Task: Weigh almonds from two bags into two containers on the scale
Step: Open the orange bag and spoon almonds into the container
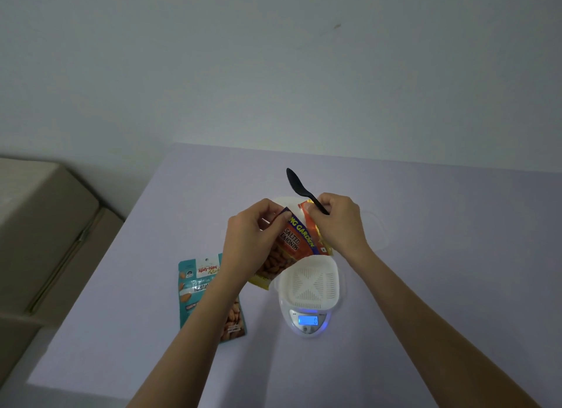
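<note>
Both hands work the orange almond bag (289,249), held at 11 o'clock just above the white slotted container (310,283), probably so spills land inside. Left hand (255,234) pinches one top corner. Right hand (337,222) pinches the other and also grips a black spoon (296,184), likely kept ready for scooping. The scale (307,321) reads zero. The teal bag (209,298) lies on the tabletop (425,286) at 9 o'clock, probably waiting its turn.

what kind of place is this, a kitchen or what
Probably a plain room at home, not clearly a kitchen: a lavender table against a bare wall, beige furniture beside it, and a digital scale, a salted almonds bag and a teal bag.
</note>
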